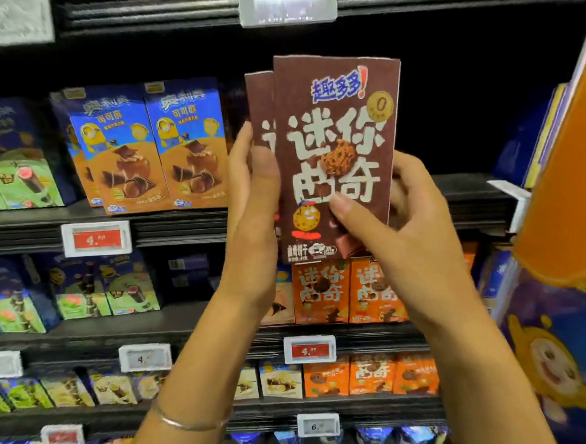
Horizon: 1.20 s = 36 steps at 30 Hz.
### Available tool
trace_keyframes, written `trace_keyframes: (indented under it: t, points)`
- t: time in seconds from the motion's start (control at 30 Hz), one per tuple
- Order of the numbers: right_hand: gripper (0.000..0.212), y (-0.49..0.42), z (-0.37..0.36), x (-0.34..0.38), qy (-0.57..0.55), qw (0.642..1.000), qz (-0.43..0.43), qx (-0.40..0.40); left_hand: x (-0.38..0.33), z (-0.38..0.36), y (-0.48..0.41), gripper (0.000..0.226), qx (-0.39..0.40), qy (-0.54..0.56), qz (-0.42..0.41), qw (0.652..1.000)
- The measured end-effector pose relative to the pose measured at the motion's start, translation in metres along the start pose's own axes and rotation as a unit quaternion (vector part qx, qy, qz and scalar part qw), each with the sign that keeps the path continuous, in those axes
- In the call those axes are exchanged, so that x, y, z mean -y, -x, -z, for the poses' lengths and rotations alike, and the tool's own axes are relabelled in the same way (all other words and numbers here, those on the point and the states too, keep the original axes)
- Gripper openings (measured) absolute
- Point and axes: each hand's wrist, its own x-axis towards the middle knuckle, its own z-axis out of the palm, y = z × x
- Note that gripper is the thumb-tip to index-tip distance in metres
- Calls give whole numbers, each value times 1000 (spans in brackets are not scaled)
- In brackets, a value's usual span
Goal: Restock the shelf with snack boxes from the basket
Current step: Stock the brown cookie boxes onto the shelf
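Hands grip two upright brown cardboard snack boxes (340,143) reading 趣多多 迷你曲奇: right hand (398,229) and left hand (252,193) both closed on them, before black shelf (182,225).

2 bare forearms are in view, with no sleeve visible on either one up to the frame edge. The left hand (249,204) carries 1 thin, silver-coloured bangle (190,422) around the wrist area; it is a plain, narrow band. The right hand (405,222) shows short, unpainted fingernails.
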Motion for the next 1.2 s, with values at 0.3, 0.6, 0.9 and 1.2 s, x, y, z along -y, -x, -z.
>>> trace_keyframes:
  t: [0.3,0.6,0.9,1.2]
  points:
    - [51,-58,81,-6,18,991,-52,-118,-1,4,-41,34,-63,-63,31,996]
    - [44,-156,102,-63,389,888,-146,-198,2,-3,-74,34,-64,-107,40,991]
    - [57,-204,113,-81,492,814,-288,-110,19,-15,-99,14,-57,-190,57,978]
    - [29,-181,98,-71,397,883,-126,-217,32,-19,-113,11,-38,-257,86,962]
